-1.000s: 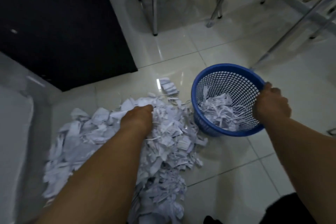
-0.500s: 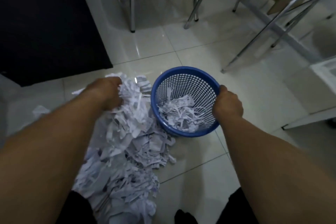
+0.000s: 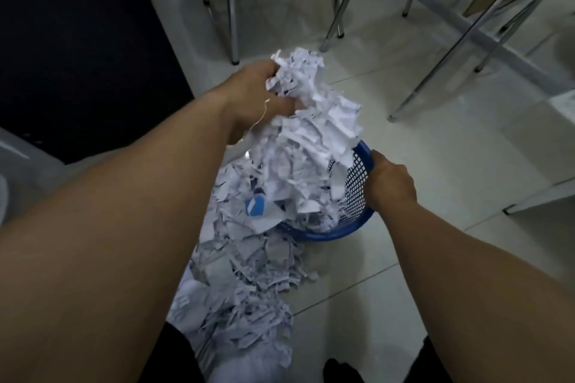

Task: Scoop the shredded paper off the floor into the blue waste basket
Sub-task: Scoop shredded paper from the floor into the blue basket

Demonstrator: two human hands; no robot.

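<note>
My left hand [image 3: 258, 96] clutches a loose, feather-light clump of shredded paper [image 3: 311, 121] over the basket [image 3: 362, 162]; my right hand [image 3: 390, 185] grips its rim; cupping underneath limits spills.

head cam | worn, looks forward-down | near floor [image 3: 435, 140] | single view

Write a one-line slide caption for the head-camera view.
Left hand lifts a white shredded-paper clump over the blue mesh plastic waste basket, right hand holding its rim.
</note>
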